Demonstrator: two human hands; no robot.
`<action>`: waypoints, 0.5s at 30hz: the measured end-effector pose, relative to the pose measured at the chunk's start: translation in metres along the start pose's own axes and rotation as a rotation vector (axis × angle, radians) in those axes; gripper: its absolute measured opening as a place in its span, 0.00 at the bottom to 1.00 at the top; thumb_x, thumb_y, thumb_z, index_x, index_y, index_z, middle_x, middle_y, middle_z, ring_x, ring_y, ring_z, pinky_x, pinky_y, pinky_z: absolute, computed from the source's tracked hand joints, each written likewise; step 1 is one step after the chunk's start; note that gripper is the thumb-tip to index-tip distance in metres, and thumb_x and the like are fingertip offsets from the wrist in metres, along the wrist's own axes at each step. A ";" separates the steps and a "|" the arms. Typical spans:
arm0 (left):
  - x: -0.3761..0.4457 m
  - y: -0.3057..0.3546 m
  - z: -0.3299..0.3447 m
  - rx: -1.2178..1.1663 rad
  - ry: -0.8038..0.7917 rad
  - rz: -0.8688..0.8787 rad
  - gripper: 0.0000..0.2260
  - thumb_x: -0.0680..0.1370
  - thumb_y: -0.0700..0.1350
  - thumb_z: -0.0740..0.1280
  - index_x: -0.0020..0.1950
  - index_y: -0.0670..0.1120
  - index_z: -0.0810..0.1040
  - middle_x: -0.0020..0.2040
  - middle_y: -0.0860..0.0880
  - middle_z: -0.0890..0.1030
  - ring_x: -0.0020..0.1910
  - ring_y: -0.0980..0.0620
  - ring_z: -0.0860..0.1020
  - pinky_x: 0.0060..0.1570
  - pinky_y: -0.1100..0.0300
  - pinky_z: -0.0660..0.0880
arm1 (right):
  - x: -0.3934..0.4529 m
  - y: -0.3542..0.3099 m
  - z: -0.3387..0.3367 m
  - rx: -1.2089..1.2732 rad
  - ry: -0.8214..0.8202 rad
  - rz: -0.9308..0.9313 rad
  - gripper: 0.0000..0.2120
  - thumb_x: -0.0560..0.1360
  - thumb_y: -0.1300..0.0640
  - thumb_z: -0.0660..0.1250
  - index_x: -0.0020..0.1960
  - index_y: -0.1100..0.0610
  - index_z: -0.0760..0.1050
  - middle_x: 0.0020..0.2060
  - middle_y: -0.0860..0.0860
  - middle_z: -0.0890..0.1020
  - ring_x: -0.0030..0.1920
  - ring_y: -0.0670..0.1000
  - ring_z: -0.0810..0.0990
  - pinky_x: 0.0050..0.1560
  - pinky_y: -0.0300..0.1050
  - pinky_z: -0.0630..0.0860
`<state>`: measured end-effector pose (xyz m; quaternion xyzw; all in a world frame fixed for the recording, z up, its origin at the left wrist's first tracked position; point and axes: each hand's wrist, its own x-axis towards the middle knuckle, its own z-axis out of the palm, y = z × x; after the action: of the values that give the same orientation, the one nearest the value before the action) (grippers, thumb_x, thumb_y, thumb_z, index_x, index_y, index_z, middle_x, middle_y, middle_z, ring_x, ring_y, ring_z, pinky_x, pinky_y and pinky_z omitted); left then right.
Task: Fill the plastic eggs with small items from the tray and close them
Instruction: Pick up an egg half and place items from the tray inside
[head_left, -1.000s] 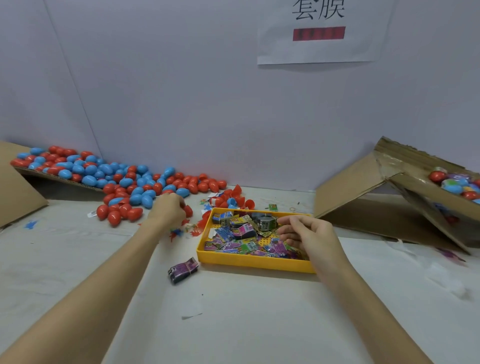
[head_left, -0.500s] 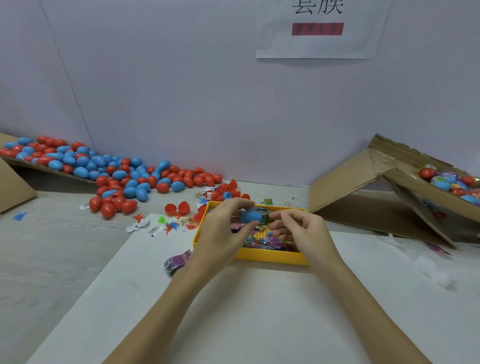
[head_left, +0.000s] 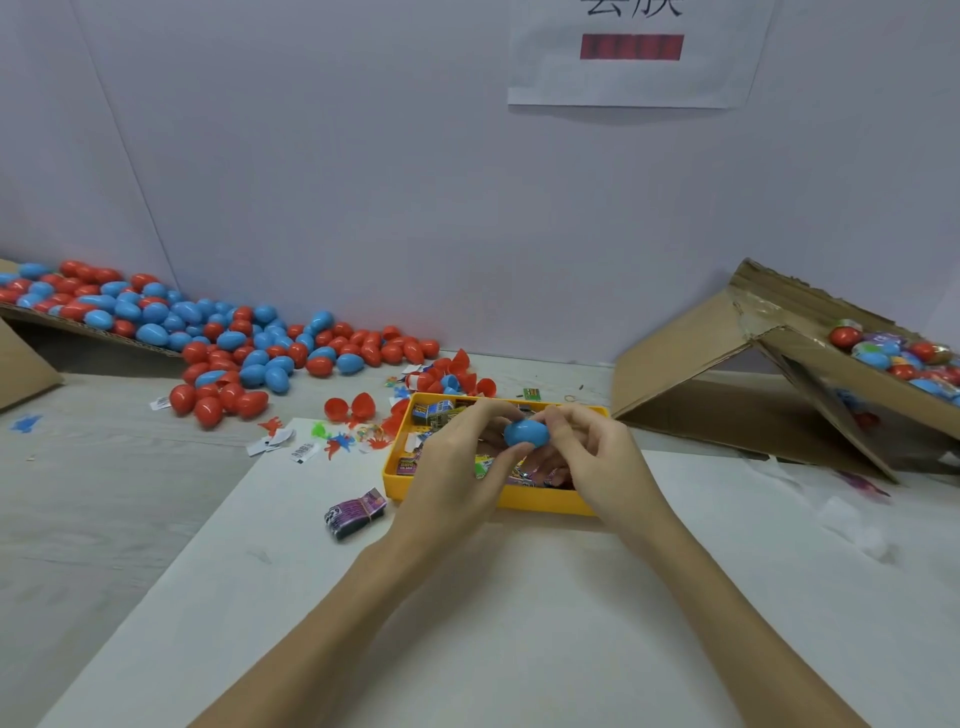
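Egg: I see a smooth blue plastic egg (head_left: 525, 433) held above the yellow tray (head_left: 545, 503).
Hands: left hand (head_left: 462, 467) and right hand (head_left: 597, 462) both pinch it, fingers curled.
Hidden: my hands cover the egg's seam and most tray items.
Left: glossy red and blue eggs (head_left: 234, 348), heaped.

Blue egg (head_left: 525, 433), yellow tray (head_left: 540, 503) (red and blue egg pile (head_left: 228, 343)).

hands (head_left: 524, 457): 2 | yellow tray (head_left: 545, 501): 1 | held blue egg (head_left: 525, 433): 1 | wall sign (head_left: 631, 52): 1
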<state>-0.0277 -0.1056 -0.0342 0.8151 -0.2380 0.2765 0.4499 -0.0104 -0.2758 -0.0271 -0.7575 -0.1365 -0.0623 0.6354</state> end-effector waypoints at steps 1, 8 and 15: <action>0.000 -0.001 0.000 -0.004 0.002 -0.011 0.12 0.79 0.41 0.73 0.62 0.43 0.80 0.53 0.52 0.83 0.51 0.56 0.82 0.51 0.62 0.80 | -0.001 0.000 0.000 0.013 -0.029 -0.007 0.16 0.82 0.48 0.62 0.59 0.59 0.79 0.38 0.53 0.86 0.36 0.49 0.85 0.36 0.37 0.78; -0.001 -0.003 -0.001 0.010 -0.070 -0.055 0.15 0.84 0.41 0.64 0.71 0.47 0.75 0.58 0.55 0.79 0.54 0.59 0.79 0.54 0.64 0.77 | 0.000 0.004 0.002 0.008 -0.017 -0.015 0.10 0.84 0.54 0.64 0.54 0.61 0.80 0.35 0.55 0.86 0.32 0.50 0.82 0.35 0.36 0.77; 0.000 0.001 0.002 -0.004 -0.066 0.026 0.14 0.78 0.35 0.72 0.64 0.41 0.78 0.58 0.48 0.76 0.50 0.58 0.79 0.50 0.70 0.76 | 0.000 0.003 -0.001 -0.036 -0.013 -0.002 0.18 0.81 0.44 0.64 0.48 0.59 0.82 0.31 0.55 0.83 0.29 0.50 0.79 0.35 0.40 0.77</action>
<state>-0.0274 -0.1079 -0.0345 0.8199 -0.2637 0.2546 0.4397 -0.0090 -0.2771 -0.0301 -0.7692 -0.1402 -0.0602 0.6206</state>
